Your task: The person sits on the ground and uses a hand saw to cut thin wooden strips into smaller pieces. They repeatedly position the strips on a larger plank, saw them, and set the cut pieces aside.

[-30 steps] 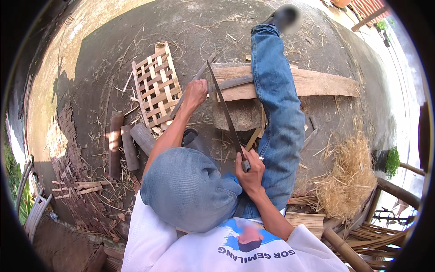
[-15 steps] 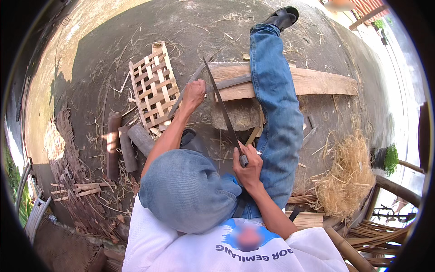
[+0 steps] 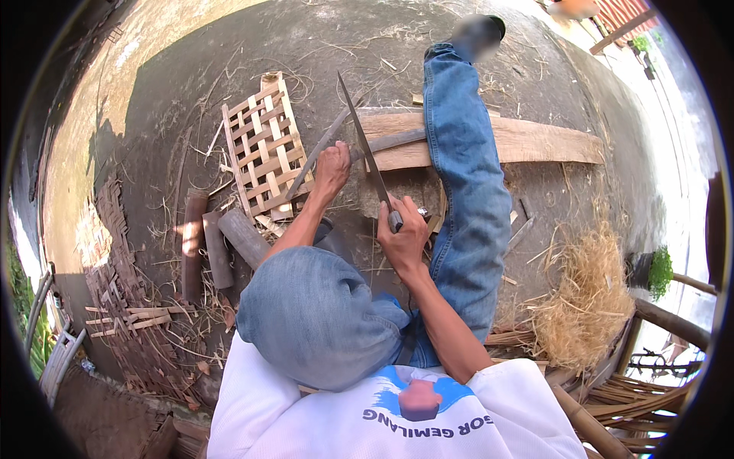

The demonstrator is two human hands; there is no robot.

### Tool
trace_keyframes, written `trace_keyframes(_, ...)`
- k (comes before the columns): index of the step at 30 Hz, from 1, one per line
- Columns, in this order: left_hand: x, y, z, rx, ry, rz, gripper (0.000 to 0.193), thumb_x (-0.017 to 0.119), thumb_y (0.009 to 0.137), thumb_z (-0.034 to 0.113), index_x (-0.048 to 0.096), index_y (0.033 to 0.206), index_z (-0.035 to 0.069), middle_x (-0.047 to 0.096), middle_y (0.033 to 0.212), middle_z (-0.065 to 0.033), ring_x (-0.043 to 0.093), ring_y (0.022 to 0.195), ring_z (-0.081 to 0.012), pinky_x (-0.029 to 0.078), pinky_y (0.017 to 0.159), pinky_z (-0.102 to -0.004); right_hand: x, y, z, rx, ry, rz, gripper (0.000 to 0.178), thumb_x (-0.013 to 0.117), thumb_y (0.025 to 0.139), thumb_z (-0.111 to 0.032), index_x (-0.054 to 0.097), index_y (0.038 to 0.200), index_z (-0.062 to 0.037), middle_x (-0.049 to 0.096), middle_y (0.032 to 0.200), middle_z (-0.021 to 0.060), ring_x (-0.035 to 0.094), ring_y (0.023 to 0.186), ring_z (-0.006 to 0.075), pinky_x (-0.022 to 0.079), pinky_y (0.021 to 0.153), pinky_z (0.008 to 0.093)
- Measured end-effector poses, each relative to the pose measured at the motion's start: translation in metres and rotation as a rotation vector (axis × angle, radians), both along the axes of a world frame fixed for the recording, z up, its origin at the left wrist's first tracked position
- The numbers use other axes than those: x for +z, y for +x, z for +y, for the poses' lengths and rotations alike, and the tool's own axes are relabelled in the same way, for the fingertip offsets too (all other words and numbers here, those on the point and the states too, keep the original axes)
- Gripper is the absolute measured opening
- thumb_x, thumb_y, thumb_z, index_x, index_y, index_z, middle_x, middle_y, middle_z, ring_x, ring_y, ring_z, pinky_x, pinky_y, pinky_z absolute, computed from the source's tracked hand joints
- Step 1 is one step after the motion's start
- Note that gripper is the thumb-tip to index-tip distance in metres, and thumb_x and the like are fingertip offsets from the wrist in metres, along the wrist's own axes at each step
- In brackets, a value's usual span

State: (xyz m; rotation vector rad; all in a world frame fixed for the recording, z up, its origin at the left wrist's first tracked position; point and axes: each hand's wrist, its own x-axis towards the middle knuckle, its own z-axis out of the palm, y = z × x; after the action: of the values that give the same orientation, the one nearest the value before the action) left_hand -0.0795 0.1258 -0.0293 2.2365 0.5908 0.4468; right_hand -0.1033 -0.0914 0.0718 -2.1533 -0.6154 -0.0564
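My right hand (image 3: 403, 233) is wrapped round the handle of a long, tapering handsaw (image 3: 372, 164). Its dark blade points away from me and crosses over a grey bamboo slat (image 3: 401, 138), close beside my left hand. That slat lies on a broad wooden plank (image 3: 550, 142) and runs under my outstretched right leg. My left hand (image 3: 332, 170) is closed round the near end of the slat, just left of the blade. A second grey slat (image 3: 325, 141) slants past this hand toward a woven bamboo panel (image 3: 264, 145).
A rough block (image 3: 378, 191) supports the plank. Cut bamboo tubes (image 3: 218, 249) lie left of my bent knee. A heap of pale shavings (image 3: 585, 306) is at the right, thin split strips (image 3: 138, 321) at the left, and scraps litter the ground.
My right hand has pushed the saw forward and slightly left, so the blade tip reaches farther out. My left hand has shifted slightly and stays closed on the slat.
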Motion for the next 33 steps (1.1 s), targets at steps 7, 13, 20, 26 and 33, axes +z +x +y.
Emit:
trace_keyframes(7,-0.003,0.0,0.009,0.111,-0.109,0.031,0.062,0.034,0.106,0.031,0.052,0.06,-0.007,0.058,0.062,-0.03,0.063,0.056,-0.0432,0.046,0.057,-0.0552,0.012,-0.03,-0.052,0.032,-0.092,0.021,0.028,0.071,0.087,-0.007,0.074,0.114,-0.0064,0.06,0.084,0.0115,0.063,0.076,0.0314,0.05,0.067,0.0414)
trace_keyframes(13,-0.024,-0.053,0.021,0.209,-0.047,0.188,0.073,0.033,0.105,0.046,0.062,0.065,-0.008,0.062,0.067,-0.0325,0.064,0.064,-0.048,0.049,0.069,-0.0577,0.031,0.0,-0.007,0.03,0.162,-0.037,0.023,0.071,0.088,-0.006,0.074,0.11,-0.0034,0.058,0.079,0.01,0.06,0.07,0.0258,0.049,0.064,0.0384)
trace_keyframes(20,0.055,-0.058,0.021,0.052,0.299,0.399,0.055,0.053,0.101,0.05,0.06,0.133,0.006,0.066,0.127,-0.0172,0.063,0.113,-0.0362,0.045,0.101,-0.0487,0.103,0.021,-0.072,-0.406,0.392,0.031,0.016,0.071,0.096,-0.014,0.072,0.101,0.0008,0.061,0.083,0.004,0.058,0.078,0.0116,0.047,0.071,0.0303)
trace_keyframes(26,0.059,-0.003,-0.023,-0.185,0.431,-0.111,0.053,0.07,0.093,0.042,0.061,0.132,0.006,0.062,0.128,-0.0131,0.058,0.119,-0.0341,0.045,0.101,-0.0454,0.136,0.059,-0.187,-0.755,0.428,0.012,0.038,0.074,0.096,-0.027,0.064,0.113,0.0053,0.068,0.1,0.0077,0.062,0.086,0.0113,0.052,0.073,0.0281)
trace_keyframes(33,0.061,0.009,-0.019,-0.239,0.446,-0.018,0.032,0.07,0.093,0.03,0.068,0.118,0.01,0.064,0.115,-0.0078,0.064,0.109,-0.0302,0.046,0.096,-0.0434,0.053,0.039,-0.317,-0.893,-0.211,-0.295,0.023,0.065,0.098,-0.02,0.068,0.096,0.0028,0.066,0.083,0.013,0.065,0.077,0.0256,0.05,0.068,0.0408)
